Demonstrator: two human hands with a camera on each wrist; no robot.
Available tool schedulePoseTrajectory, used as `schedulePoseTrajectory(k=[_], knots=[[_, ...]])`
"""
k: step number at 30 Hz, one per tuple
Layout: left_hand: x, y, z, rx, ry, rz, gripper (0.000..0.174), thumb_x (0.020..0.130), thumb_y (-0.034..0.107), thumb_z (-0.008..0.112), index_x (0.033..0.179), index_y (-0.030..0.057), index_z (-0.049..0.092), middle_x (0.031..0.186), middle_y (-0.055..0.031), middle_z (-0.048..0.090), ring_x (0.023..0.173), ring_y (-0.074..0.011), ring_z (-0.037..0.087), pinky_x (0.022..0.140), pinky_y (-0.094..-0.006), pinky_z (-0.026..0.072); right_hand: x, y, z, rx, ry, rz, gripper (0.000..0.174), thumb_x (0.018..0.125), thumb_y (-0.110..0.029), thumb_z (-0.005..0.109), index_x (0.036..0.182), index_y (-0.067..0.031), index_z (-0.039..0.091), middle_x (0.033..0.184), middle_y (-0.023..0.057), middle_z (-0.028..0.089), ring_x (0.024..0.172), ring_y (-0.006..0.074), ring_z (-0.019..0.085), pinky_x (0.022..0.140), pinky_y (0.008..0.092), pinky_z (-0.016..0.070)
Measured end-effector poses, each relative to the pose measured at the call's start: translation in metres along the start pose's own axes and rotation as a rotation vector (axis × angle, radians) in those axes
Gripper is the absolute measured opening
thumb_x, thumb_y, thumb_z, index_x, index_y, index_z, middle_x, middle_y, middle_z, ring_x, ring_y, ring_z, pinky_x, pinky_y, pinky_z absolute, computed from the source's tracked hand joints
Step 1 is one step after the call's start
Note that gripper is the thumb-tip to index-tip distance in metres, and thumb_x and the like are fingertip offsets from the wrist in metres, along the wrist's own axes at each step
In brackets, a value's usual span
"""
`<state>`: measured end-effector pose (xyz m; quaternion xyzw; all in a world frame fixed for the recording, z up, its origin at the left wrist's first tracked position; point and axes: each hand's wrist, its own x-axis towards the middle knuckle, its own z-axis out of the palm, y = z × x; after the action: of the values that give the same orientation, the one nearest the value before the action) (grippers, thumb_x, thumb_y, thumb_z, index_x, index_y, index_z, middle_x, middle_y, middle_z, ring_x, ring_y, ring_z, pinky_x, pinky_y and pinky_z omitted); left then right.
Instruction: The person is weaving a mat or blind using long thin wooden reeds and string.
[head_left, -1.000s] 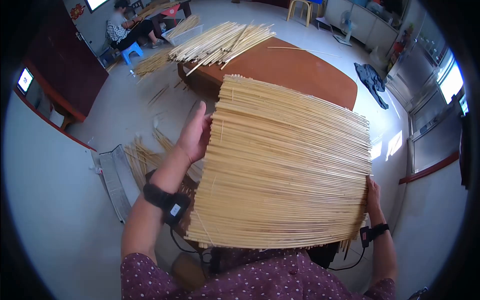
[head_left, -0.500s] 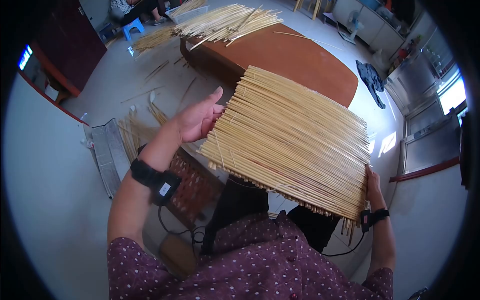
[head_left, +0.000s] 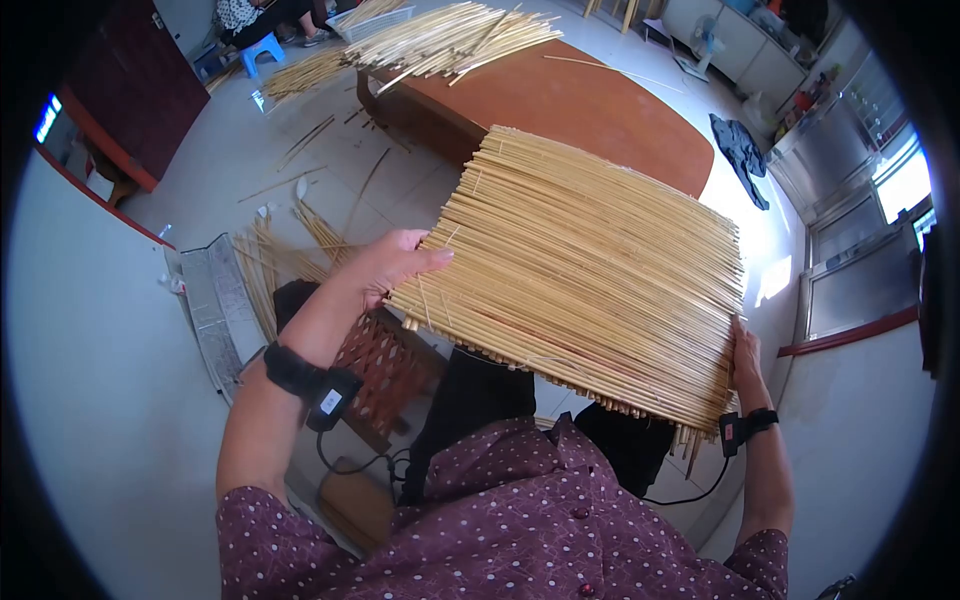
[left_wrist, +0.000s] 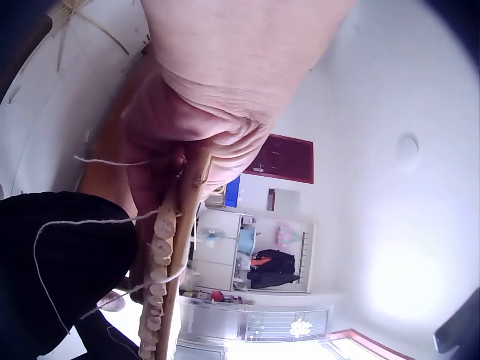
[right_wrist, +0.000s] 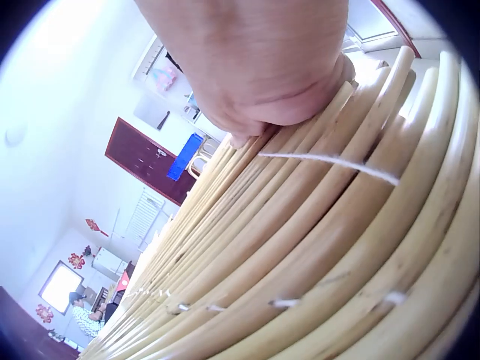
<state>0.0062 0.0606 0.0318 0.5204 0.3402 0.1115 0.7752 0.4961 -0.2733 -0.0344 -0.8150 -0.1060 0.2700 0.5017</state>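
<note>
A mat of thin straw-coloured sticks (head_left: pixel 580 270), bound side by side with white string, is held tilted in front of my body. At its left edge my left hand (head_left: pixel 400 262) grips it, thumb on the top face and fingers underneath. My right hand (head_left: pixel 745 355) holds the right edge, its fingers partly hidden by the mat. In the left wrist view, round stick ends (left_wrist: pixel 161 247) line up below the hand, with loose white string (left_wrist: pixel 90 221) hanging beside them. Short string stitches (right_wrist: pixel 285 304) cross the sticks in the right wrist view.
Beyond the mat is a brown table (head_left: pixel 600 110) with a heap of loose sticks (head_left: pixel 450 40). More sticks (head_left: pixel 265 260) lie on the floor at left, near a grey metal trough (head_left: pixel 215 300). A slatted wooden seat (head_left: pixel 385 370) stands by my legs. Another person sits on a blue stool (head_left: pixel 262 52).
The mat's near edge has risen and turned to lie flatter than a second ago. My left hand, earlier with its thumb raised off the mat, now has the thumb down on its top face.
</note>
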Motion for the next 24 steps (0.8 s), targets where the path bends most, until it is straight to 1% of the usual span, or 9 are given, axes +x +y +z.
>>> schedulePoseTrajectory(k=[3,5,6,9,13,16,18,22,24], knots=[[0.000,-0.013,-0.005,0.064,-0.013,0.003,0.041,0.090,0.020,0.059,0.121,-0.0057,0.049,0.112,-0.0130,0.061,0.095,-0.0156,0.062,0.083,-0.0285,0.0510,-0.007,-0.002,0.007,0.036,0.040,-0.069,0.040,0.089,-0.040,0.059,0.090,0.0001,0.062,0.078,0.0026,0.060,0.068,0.0108,0.054,0.060,0.0259,0.0449],[-0.004,-0.018,-0.002,-0.089,-0.045,-0.037,0.044,0.095,0.031,0.052,0.121,-0.0042,0.050,0.112,-0.0128,0.061,0.098,-0.0162,0.061,0.085,-0.0295,0.0500,-0.010,0.000,0.005,0.056,0.078,-0.090,0.039,0.090,-0.039,0.059,0.090,-0.0003,0.062,0.077,0.0017,0.060,0.067,0.0099,0.053,0.059,0.0252,0.0441],[-0.003,-0.025,-0.003,-0.087,-0.047,-0.044,0.044,0.095,0.031,0.052,0.121,-0.0042,0.050,0.112,-0.0128,0.061,0.098,-0.0162,0.061,0.085,-0.0295,0.0500,-0.007,0.005,0.002,0.074,0.084,-0.137,0.039,0.090,-0.039,0.058,0.089,-0.0005,0.062,0.077,0.0010,0.059,0.066,0.0088,0.052,0.058,0.0244,0.0431],[-0.002,-0.042,-0.003,-0.200,0.152,-0.063,0.057,0.096,0.046,0.041,0.121,-0.0034,0.052,0.114,-0.0138,0.060,0.101,-0.0183,0.060,0.089,-0.0323,0.0485,-0.006,0.011,0.002,0.083,0.105,-0.210,0.039,0.091,-0.039,0.057,0.088,-0.0009,0.063,0.076,-0.0004,0.059,0.065,0.0068,0.049,0.057,0.0231,0.0411],[0.001,-0.062,-0.015,-0.354,0.151,-0.162,0.059,0.094,0.050,0.042,0.120,-0.0028,0.053,0.112,-0.0130,0.061,0.100,-0.0190,0.060,0.087,-0.0328,0.0490,-0.006,0.012,-0.001,0.046,0.111,-0.260,0.039,0.091,-0.039,0.057,0.087,-0.0005,0.063,0.075,-0.0012,0.058,0.064,0.0054,0.047,0.056,0.0225,0.0400],[0.004,-0.062,-0.004,-0.284,0.166,-0.065,0.062,0.090,0.053,0.049,0.114,-0.0030,0.056,0.107,-0.0120,0.062,0.097,-0.0181,0.060,0.085,-0.0317,0.0496,-0.010,0.006,-0.002,-0.088,0.147,-0.290,0.040,0.091,-0.039,0.056,0.088,0.0008,0.063,0.074,-0.0009,0.058,0.064,0.0058,0.047,0.057,0.0225,0.0400],[0.005,-0.056,0.008,-0.291,0.161,-0.061,0.063,0.089,0.054,0.050,0.114,-0.0035,0.056,0.106,-0.0124,0.062,0.095,-0.0172,0.061,0.085,-0.0308,0.0495,-0.016,0.001,0.000,-0.100,0.153,-0.291,0.041,0.091,-0.039,0.056,0.088,0.0014,0.062,0.073,-0.0008,0.058,0.064,0.0062,0.048,0.057,0.0225,0.0398],[0.015,-0.060,0.015,-0.098,0.264,-0.070,0.056,0.093,0.047,0.050,0.112,-0.0042,0.058,0.105,-0.0119,0.064,0.091,-0.0151,0.061,0.082,-0.0287,0.0490,-0.005,0.014,-0.001,-0.073,0.156,-0.301,0.042,0.092,-0.039,0.055,0.088,0.0018,0.062,0.073,-0.0007,0.057,0.064,0.0074,0.048,0.057,0.0234,0.0398],[0.019,-0.069,0.011,0.005,0.280,0.030,0.049,0.095,0.041,0.048,0.111,-0.0048,0.059,0.102,-0.0093,0.064,0.089,-0.0124,0.060,0.079,-0.0283,0.0483,-0.008,0.010,0.002,-0.106,0.175,-0.292,0.040,0.092,-0.038,0.054,0.088,0.0008,0.062,0.073,-0.0009,0.057,0.065,0.0072,0.048,0.058,0.0236,0.0400]])
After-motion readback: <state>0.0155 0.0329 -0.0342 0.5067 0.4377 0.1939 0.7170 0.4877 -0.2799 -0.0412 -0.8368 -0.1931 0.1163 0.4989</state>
